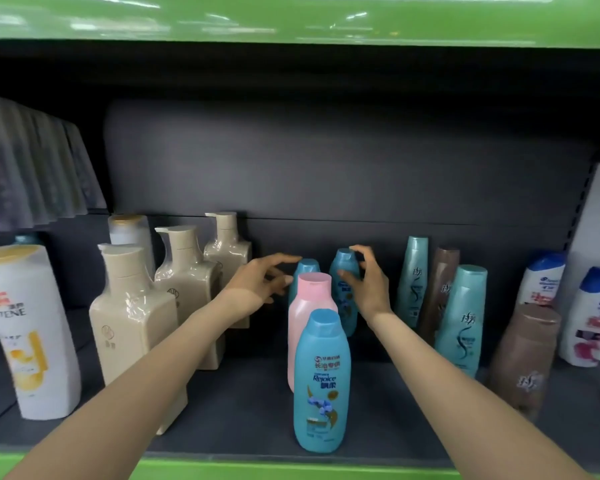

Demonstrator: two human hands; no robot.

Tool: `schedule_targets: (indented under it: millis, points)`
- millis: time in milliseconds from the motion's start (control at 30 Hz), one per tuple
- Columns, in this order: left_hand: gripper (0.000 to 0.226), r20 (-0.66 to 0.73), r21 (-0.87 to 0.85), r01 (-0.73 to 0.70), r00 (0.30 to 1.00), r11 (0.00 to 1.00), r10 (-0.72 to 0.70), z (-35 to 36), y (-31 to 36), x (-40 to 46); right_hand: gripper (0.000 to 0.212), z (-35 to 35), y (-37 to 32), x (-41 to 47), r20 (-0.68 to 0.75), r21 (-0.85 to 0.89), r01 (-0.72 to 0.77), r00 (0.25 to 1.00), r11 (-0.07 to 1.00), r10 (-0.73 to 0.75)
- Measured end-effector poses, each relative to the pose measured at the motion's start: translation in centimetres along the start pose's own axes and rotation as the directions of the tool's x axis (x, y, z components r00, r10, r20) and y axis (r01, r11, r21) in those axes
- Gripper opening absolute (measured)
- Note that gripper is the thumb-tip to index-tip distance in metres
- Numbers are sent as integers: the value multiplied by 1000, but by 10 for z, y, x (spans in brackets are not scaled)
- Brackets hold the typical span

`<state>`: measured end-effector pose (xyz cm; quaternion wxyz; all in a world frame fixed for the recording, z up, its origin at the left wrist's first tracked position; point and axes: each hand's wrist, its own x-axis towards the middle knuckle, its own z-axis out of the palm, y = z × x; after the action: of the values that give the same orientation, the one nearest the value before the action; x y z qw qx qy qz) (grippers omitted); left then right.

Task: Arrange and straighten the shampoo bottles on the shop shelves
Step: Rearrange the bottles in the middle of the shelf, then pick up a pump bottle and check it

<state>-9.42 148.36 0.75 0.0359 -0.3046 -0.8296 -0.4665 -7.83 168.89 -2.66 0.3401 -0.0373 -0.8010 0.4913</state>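
Observation:
On the dark shelf a blue Rejoice bottle stands upright at the front, with a pink bottle right behind it. Two more blue bottles stand at the back. My right hand grips the back right blue bottle, thumb on its front and fingers curled over its cap. My left hand is spread beside the back left blue bottle, fingertips at its cap; whether they touch it I cannot tell.
Beige pump bottles and a white Pantene bottle stand to the left. To the right are teal bottles, brown bottles and white bottles with blue caps. A green shelf edge runs along the front.

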Motion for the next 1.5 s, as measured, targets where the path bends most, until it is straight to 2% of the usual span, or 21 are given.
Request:
schedule_targets:
  millis: [200, 300, 433, 533, 667, 833, 933, 1000, 1167, 1300, 1400, 1500]
  points:
    - [34, 30, -80, 65, 998, 995, -63, 8, -3, 2, 45, 20, 1, 19, 47, -37, 29, 999, 999, -27]
    - [31, 73, -107, 99, 993, 989, -91, 12, -12, 1, 49, 21, 1, 25, 104, -42, -3, 995, 999, 7]
    - [37, 72, -128, 117, 992, 985, -108, 14, -18, 1, 48, 16, 9, 24, 154, 36, -110, 983, 993, 104]
    - [40, 67, -145, 114, 992, 983, -105, 17, -20, 2, 39, 16, 17, 24, 195, 100, -144, 973, 985, 122]
    - [44, 53, -243, 152, 988, 958, -144, 19, -20, 5, 39, 20, 21, 28, 241, 201, -182, 962, 962, 131]
    - [38, -14, -65, 47, 999, 997, -48, 24, -20, 4, 37, 28, 23, 31, 327, 327, -232, 937, 916, 120]
    - [44, -80, 147, -6, 997, 989, 18, 28, -10, 2, 37, 30, 24, 34, 346, 335, -246, 930, 910, 123]
    - [48, -99, 210, -7, 995, 978, 29, 29, -4, 2, 36, 31, 23, 35, 338, 333, -248, 932, 910, 130]
    - [44, -88, 237, 49, 996, 970, -28, 29, -1, 2, 38, 29, 22, 35, 326, 302, -233, 937, 924, 130]
    - [25, -64, 116, 101, 993, 988, -94, 26, -2, 0, 36, 22, 14, 34, 160, 233, -175, 977, 957, 140]
    - [24, -135, 125, 139, 983, 982, -122, 22, 0, -1, 26, 12, -4, 31, 5, 154, -53, 999, 987, 53]
    - [20, -237, 61, 174, 959, 983, -156, 16, 7, -9, 16, -2, -31, 23, -14, 103, 66, 998, 993, -65]
